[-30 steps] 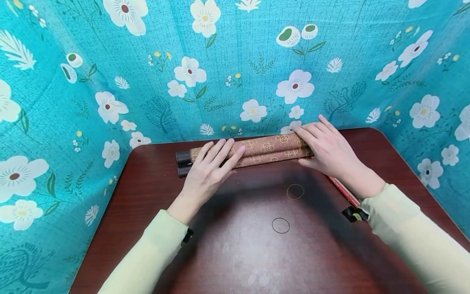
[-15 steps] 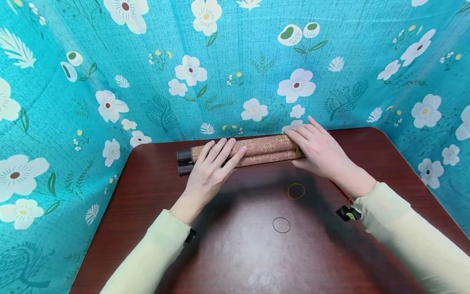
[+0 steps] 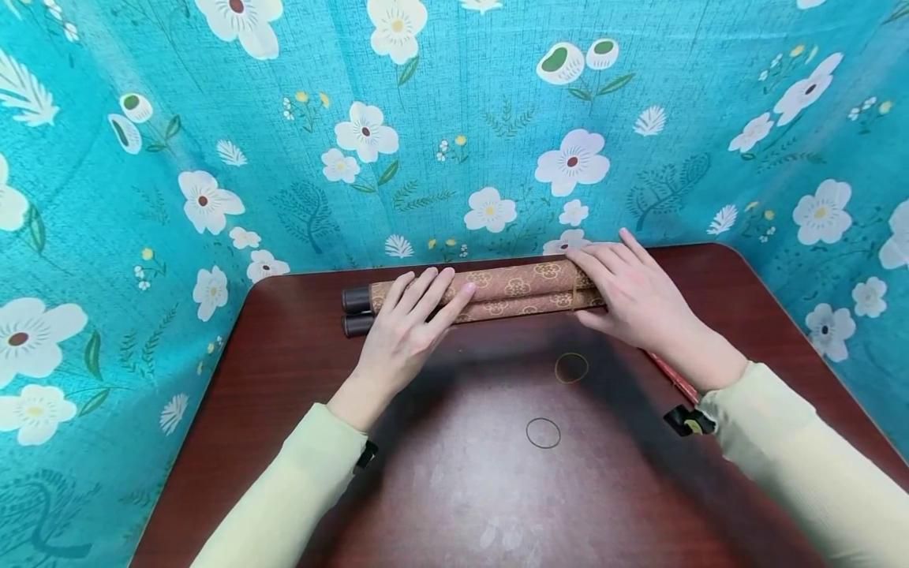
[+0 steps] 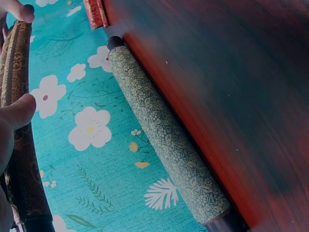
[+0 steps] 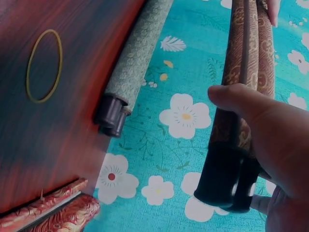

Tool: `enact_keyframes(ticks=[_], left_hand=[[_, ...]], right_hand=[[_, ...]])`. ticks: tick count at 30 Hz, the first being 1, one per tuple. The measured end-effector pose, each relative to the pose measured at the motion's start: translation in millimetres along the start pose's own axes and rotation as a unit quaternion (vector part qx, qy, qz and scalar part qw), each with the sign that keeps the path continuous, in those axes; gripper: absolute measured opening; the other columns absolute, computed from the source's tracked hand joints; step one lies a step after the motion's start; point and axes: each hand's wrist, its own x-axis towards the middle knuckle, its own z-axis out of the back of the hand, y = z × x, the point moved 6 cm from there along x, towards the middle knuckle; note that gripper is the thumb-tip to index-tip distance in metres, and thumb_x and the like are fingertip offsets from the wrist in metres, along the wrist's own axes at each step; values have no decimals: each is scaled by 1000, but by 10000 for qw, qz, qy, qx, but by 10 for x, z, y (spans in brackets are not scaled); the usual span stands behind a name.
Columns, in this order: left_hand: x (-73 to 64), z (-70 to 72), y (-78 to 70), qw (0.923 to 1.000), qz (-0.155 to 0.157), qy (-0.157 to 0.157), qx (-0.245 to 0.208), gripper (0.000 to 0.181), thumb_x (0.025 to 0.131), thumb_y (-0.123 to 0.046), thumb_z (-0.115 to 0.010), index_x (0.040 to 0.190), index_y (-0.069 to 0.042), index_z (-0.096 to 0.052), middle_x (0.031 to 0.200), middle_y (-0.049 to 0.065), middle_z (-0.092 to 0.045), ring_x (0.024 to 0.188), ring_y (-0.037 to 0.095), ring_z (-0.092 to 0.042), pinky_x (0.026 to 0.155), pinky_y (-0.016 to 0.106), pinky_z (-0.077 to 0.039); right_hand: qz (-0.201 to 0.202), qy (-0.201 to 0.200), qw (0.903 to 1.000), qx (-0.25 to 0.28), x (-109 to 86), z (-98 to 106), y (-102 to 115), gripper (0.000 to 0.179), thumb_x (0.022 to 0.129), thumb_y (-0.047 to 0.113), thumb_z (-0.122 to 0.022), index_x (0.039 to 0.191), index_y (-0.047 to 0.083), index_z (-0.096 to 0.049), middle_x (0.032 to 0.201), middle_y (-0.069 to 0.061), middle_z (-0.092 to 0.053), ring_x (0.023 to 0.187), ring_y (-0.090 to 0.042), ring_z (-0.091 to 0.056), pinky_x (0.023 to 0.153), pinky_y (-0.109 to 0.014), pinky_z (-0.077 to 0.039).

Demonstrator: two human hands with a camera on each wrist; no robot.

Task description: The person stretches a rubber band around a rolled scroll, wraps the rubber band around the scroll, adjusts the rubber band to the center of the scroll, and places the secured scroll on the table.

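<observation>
Both hands hold a rolled scroll (image 3: pixel 518 285) with two rods side by side, covered in brown cloth with gold flowers. It is raised above the table, its dark end knobs (image 3: pixel 357 300) pointing left in the head view. Near its left end, my left hand (image 3: pixel 399 341) grips it with the fingers laid over the top. My right hand (image 3: pixel 635 296) grips the other end, and in the right wrist view its thumb (image 5: pixel 229 95) presses the roll just above dark knobs (image 5: pixel 219 176). A thin yellowish rubber band (image 3: pixel 575 297) circles the scroll beside the right fingers.
A grey-green patterned scroll (image 4: pixel 164 135) lies along the table's far edge, hidden in the head view. A red patterned roll (image 5: pixel 72 212) lies at the right, partly behind the right forearm. A yellow rubber band (image 3: pixel 556 368) and a dark one (image 3: pixel 527 433) lie on the table (image 3: pixel 454 489).
My right hand slid left along the scroll, then back right, leaving the rubber band on the scroll showing further in from the end. The left hand has stayed in place.
</observation>
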Motion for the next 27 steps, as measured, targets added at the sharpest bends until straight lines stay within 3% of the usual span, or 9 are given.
enact_keyframes(ticks=[17, 22, 27], left_hand=[[30, -9, -9, 9996, -85, -83, -250, 63, 91, -19, -88, 149, -15, -64, 146, 16, -64, 133, 36, -61, 115, 53, -47], [90, -23, -50, 9997, -174, -102, -171, 56, 98, -20, -80, 151, -15, -63, 147, 15, -64, 133, 35, -61, 115, 52, -47], [100, 2, -39, 9997, -146, -127, -172, 57, 97, -20, -81, 150, -14, -63, 146, 15, -65, 134, 35, -61, 115, 52, -47]], right_hand=[[297, -251, 9988, 296, 39, 50, 104, 86, 64, 16, -98, 138, -8, -61, 124, -25, -68, 117, -46, -62, 122, -64, -34], [462, -107, 9984, 311, 69, 41, 167, 94, 65, 15, -101, 146, -6, -58, 126, -25, -69, 119, -46, -63, 123, -63, -34], [299, 5, 9994, 172, 34, 95, 146, 106, 68, 28, -102, 156, -2, -50, 136, -24, -67, 126, -45, -60, 125, -62, -29]])
